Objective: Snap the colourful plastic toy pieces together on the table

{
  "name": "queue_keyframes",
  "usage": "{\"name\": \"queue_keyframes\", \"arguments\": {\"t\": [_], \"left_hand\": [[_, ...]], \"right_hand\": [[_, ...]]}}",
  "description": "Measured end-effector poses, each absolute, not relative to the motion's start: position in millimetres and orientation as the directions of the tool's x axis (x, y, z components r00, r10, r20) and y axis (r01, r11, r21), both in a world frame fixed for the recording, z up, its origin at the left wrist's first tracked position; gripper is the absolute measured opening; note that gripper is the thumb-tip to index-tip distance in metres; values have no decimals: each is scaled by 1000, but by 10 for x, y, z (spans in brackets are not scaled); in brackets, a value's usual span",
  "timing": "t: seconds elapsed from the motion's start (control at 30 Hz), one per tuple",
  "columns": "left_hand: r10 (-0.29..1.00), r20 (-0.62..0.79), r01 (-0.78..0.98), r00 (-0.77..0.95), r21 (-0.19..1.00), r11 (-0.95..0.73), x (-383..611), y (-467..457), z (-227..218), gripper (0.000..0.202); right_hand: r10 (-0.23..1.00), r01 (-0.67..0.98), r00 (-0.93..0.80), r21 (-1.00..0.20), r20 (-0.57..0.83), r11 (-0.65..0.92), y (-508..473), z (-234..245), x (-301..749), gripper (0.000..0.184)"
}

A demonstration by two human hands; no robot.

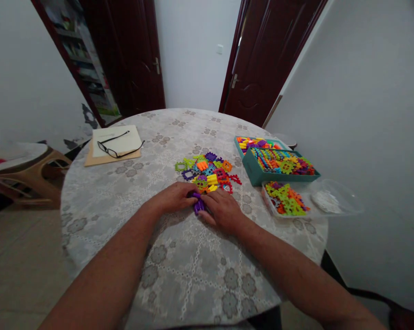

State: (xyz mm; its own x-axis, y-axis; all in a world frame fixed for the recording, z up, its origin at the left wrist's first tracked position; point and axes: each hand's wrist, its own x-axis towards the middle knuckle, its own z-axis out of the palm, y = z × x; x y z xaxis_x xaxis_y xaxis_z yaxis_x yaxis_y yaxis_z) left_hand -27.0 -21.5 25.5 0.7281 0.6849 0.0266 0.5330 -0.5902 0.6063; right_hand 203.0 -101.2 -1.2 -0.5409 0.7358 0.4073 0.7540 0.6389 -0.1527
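Note:
Between my two hands is a small cluster of purple plastic building pieces, low over the tablecloth. My left hand is closed, its thumb and fingertips pinching the upper left side of the cluster. From the right, my right hand curls its fingers and thumb around the other side. Parts of the purple pieces are hidden by the fingers. Just beyond both hands lies a loose pile of colourful interlocking plastic pieces, in green, yellow, orange, red, blue and purple.
On the right stands a teal box full of colourful pieces. A clear plastic container with more pieces sits in front, its open lid holding something white. Black glasses rest on papers at left. The round table has a patterned cloth.

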Motion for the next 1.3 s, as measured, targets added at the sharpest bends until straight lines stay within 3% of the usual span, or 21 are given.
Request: {"name": "queue_keyframes", "arguments": {"t": [0.13, 0.4, 0.6, 0.83, 0.93, 1.0, 1.1, 1.2, 1.3], "left_hand": [[725, 10, 562, 688, 624, -542, -285, -210, 268, 19], [689, -9, 346, 725, 869, -352, -318, -185, 335, 26], [650, 48, 317, 759, 845, -432, -244, -226, 379, 29], [622, 81, 257, 779, 863, -434, -149, -251, 263, 30], [664, 48, 253, 746, 902, -350, -102, -267, 211, 28], [688, 52, 249, 724, 911, -330, -74, -276, 180, 30], [710, 103, 297, 696, 860, -416, -57, -283, 164, 30], [729, 129, 437, 672, 725, -532, -56, -279, 171, 29], [738, 126, 540, 663, 603, -587, -43, -274, 154, 33]], "right_hand": [[764, 777, -511, -169, 393, 606, -1069, -41, 1906, 39], [754, 645, -437, -414, 490, 643, -1041, -101, 1997, 46], [706, 586, -364, -440, 607, 681, -1040, 19, 2044, 35], [745, 562, -315, -517, 588, 646, -988, -14, 2038, 21], [811, 516, -227, -639, 540, 570, -953, -38, 2052, 16], [889, 404, -104, -798, 446, 448, -909, -42, 2081, 19], [968, 54, 49, -968, 248, 245, -812, -18, 2192, 36], [995, -259, 71, -962, 69, 85, -721, 40, 2371, 40], [998, -398, 53, -917, -31, -7, -675, 80, 2515, 38]]}}
